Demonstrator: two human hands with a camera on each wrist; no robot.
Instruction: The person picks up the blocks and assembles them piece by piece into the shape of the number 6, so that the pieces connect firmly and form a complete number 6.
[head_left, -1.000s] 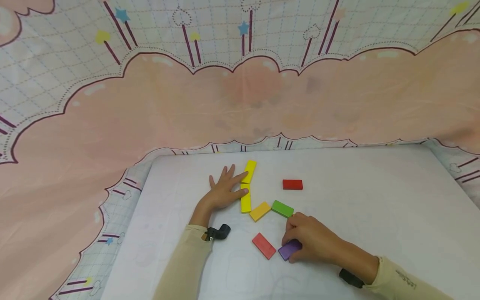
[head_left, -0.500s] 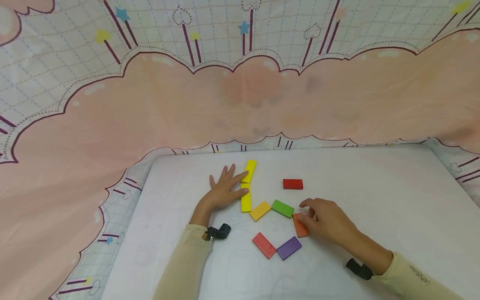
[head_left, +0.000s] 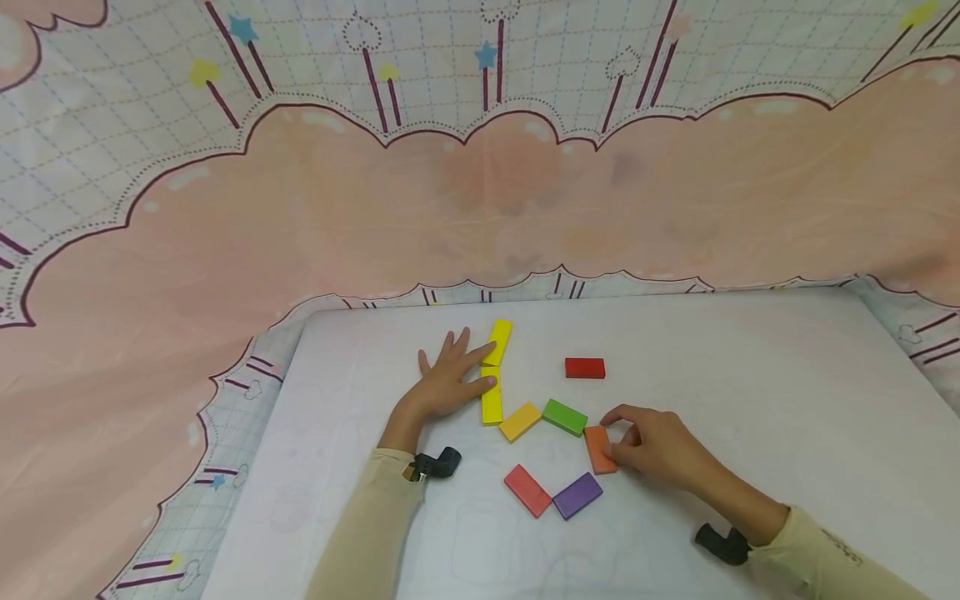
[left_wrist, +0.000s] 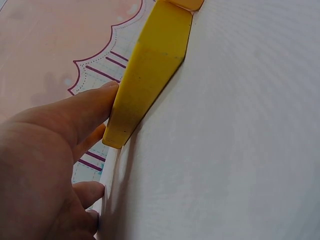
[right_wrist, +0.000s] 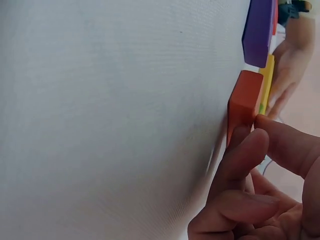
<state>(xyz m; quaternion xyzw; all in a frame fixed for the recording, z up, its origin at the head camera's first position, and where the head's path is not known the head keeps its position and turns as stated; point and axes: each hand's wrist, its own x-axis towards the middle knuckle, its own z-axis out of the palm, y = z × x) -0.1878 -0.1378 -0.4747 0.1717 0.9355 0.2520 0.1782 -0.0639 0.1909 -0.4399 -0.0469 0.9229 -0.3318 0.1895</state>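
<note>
Small rectangular blocks lie flat on the white tabletop. In the head view my left hand [head_left: 446,387] spreads its fingers beside two yellow blocks [head_left: 492,407] placed end to end. Its index finger touches the far one and its thumb the near one; the left wrist view shows the near yellow block [left_wrist: 150,65] against a digit of that hand. My right hand [head_left: 656,446] has its bent thumb and index finger at the right side of an orange block [head_left: 597,450]. In the right wrist view these fingertips pinch the orange block [right_wrist: 246,92], partly hiding its lower end.
An amber block [head_left: 521,422] and a green block [head_left: 564,417] run between the yellow and orange ones. Nearer me, a coral block [head_left: 528,492] meets a purple block [head_left: 577,497] at an angle. A red block [head_left: 585,368] lies apart, farther back on the table [head_left: 750,375].
My right hand has moved from the purple block up and right to the orange block, uncovering both. Its index finger has since lowered to that block's corner. The left hand stays put.
</note>
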